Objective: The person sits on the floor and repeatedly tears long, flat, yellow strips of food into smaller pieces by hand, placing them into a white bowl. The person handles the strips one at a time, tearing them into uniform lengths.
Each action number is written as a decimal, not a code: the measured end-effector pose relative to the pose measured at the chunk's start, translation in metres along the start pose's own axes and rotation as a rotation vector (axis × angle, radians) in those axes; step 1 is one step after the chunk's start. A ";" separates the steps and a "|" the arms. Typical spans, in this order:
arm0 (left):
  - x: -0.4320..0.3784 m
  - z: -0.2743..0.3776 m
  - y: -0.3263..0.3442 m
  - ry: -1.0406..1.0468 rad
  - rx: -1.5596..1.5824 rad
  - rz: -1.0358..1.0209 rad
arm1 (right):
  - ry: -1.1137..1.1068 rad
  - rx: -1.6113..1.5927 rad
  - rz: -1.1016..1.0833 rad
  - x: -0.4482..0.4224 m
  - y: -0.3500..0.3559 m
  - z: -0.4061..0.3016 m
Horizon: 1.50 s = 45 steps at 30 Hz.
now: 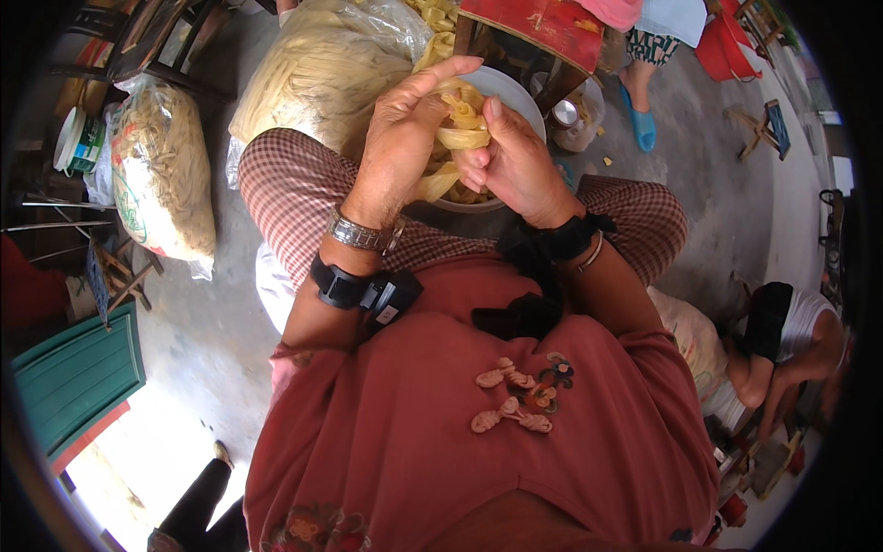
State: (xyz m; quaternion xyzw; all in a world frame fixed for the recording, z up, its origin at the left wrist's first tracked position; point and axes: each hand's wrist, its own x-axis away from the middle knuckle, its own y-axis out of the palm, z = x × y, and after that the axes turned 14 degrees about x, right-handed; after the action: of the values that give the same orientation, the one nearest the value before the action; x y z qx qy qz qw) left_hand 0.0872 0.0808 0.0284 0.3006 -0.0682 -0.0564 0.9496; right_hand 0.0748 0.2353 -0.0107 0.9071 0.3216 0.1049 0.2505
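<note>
My left hand (407, 131) holds a translucent yellow strip (463, 138) that is looped and knotted into a small bundle. My right hand (517, 152) grips the same bundle from the other side, thumb up against it. A loose tail of the strip hangs below the left palm. Both hands are above a pale round basin (528, 103) between my knees. More yellow pieces (469, 195) lie in it, partly hidden by my hands. What the strip is made of I cannot tell.
A large clear plastic bag of yellow strips (324, 69) lies beyond my left knee. Another filled bag (162, 165) stands farther left. A worn red stool (534, 27) is behind the basin. A person's foot in a blue slipper (639, 121) and a red bucket (728, 48) are at right.
</note>
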 end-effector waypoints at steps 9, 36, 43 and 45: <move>0.000 -0.013 -0.001 0.332 -0.655 -0.213 | -0.016 0.071 0.142 -0.001 -0.004 -0.001; 0.009 0.002 -0.029 -0.191 0.565 -0.083 | -0.130 1.145 0.132 0.065 -0.022 -0.052; -0.002 -0.026 -0.011 -0.186 0.090 0.053 | -0.109 1.240 0.235 0.062 -0.030 -0.053; -0.003 -0.026 -0.011 -0.210 0.091 0.090 | 0.001 1.200 0.197 0.062 -0.031 -0.051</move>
State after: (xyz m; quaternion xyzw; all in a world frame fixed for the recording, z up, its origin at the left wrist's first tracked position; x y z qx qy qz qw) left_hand 0.0878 0.0872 0.0005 0.3326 -0.1832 -0.0417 0.9242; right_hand 0.0884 0.3150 0.0183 0.9154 0.2394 -0.0717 -0.3157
